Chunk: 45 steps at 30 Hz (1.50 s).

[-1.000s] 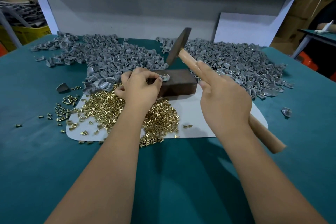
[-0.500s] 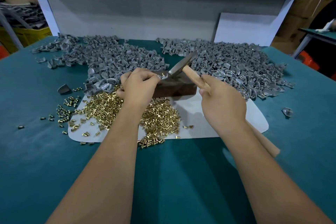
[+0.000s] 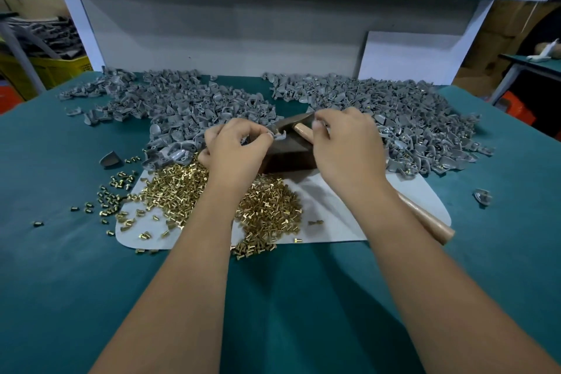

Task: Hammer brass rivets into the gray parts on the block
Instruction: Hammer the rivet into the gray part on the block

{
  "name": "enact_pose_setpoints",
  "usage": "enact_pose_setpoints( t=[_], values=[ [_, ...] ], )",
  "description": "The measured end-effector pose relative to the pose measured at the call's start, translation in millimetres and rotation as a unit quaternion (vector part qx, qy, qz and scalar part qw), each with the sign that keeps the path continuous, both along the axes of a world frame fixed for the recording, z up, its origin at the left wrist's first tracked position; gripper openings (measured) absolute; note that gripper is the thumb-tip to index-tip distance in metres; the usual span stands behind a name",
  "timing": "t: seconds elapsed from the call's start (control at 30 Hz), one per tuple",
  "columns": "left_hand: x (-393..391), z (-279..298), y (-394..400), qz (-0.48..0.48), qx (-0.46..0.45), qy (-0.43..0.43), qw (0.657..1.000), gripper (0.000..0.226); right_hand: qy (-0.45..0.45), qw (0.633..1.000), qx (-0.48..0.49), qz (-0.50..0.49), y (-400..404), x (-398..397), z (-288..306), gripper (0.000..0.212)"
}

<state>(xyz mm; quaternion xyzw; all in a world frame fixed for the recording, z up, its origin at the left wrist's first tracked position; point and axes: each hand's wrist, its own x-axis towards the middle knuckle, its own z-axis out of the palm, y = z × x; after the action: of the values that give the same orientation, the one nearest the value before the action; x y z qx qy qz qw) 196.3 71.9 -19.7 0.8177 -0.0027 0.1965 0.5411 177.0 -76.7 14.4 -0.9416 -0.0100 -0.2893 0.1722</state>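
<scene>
A dark block (image 3: 288, 156) stands on a white sheet (image 3: 349, 215) in the middle of the green table. My left hand (image 3: 235, 146) pinches a small gray part (image 3: 279, 135) on the block's top. My right hand (image 3: 346, 146) grips the wooden handle of the hammer (image 3: 425, 218) close to its head. The hammer head (image 3: 296, 121) lies low over the block, right beside the gray part. A heap of brass rivets (image 3: 182, 188) covers the sheet's left half, under my left forearm.
Two big heaps of gray parts lie behind the block, one at back left (image 3: 182, 100) and one at back right (image 3: 409, 118). Loose rivets (image 3: 112, 194) scatter left of the sheet. A single gray part (image 3: 482, 196) sits at the right. A white frame and gray panel (image 3: 243, 33) close the back.
The hammer came down from a raised position onto the part on the block. My right hand slid up the handle toward the head and moved closer to my left hand.
</scene>
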Motion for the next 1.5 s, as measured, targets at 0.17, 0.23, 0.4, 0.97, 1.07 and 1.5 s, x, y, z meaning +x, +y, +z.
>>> enact_pose_setpoints(
  t=[0.17, 0.23, 0.4, 0.97, 1.07, 1.5],
  values=[
    [-1.9, 4.0, 0.6, -0.108, 0.009, -0.065, 0.992, 0.019, 0.072, 0.935, 0.333, 0.094, 33.6, -7.5, -11.8, 0.039],
    [-2.1, 4.1, -3.5, -0.133, 0.014, -0.085, 0.987, 0.016, 0.112, 0.901, 0.409, 0.097, 35.1, -9.9, -23.7, 0.036],
    [-12.1, 2.4, -11.5, -0.184, 0.018, -0.120, 0.975, 0.030, 0.152, 0.896, 0.408, 0.085, 23.2, -7.7, -39.4, 0.041],
    [-5.6, -8.1, -20.3, -0.124, 0.055, -0.052, 0.989, 0.018, 0.054, 0.967, 0.244, 0.049, 17.0, -3.5, -52.7, 0.039],
    [-5.1, -5.1, -19.4, -0.133, 0.027, -0.032, 0.990, 0.023, 0.094, 0.941, 0.315, 0.079, 15.0, -1.8, -51.8, 0.038],
    [10.2, -6.6, 9.8, 0.013, -0.011, 0.080, 0.997, 0.006, -0.016, 0.986, -0.121, -0.111, -21.8, -9.1, -10.9, 0.035]
  ],
)
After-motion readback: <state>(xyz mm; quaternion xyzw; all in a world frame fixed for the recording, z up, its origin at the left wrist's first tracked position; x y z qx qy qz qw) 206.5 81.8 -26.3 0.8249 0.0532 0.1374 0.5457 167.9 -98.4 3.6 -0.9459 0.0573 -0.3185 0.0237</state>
